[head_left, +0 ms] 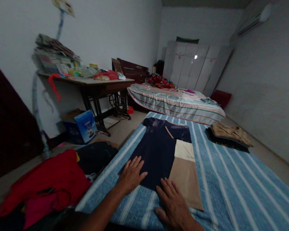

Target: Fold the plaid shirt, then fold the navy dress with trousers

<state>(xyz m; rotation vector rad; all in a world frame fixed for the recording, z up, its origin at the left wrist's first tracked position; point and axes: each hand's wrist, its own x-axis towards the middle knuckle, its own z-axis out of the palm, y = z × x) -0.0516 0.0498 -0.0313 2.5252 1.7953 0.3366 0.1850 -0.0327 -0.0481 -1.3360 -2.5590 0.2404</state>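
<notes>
A short-sleeved shirt [156, 150] lies on the blue striped bedding, its dark navy side partly folded over a tan and cream side. One sleeve with a tan edge rests across its upper part. My left hand [132, 173] lies flat with spread fingers on the shirt's lower left edge. My right hand [172, 200] is palm down at the bottom edge, its fingertips on the cloth where navy meets tan. Neither hand grips anything.
Folded clothes [230, 136] are stacked on the right of the blue striped bedding [221, 179]. A red garment heap [50, 179] lies at the lower left, near a blue box [84, 126]. Beyond are a cluttered sewing table [106, 82] and another bed [178, 104].
</notes>
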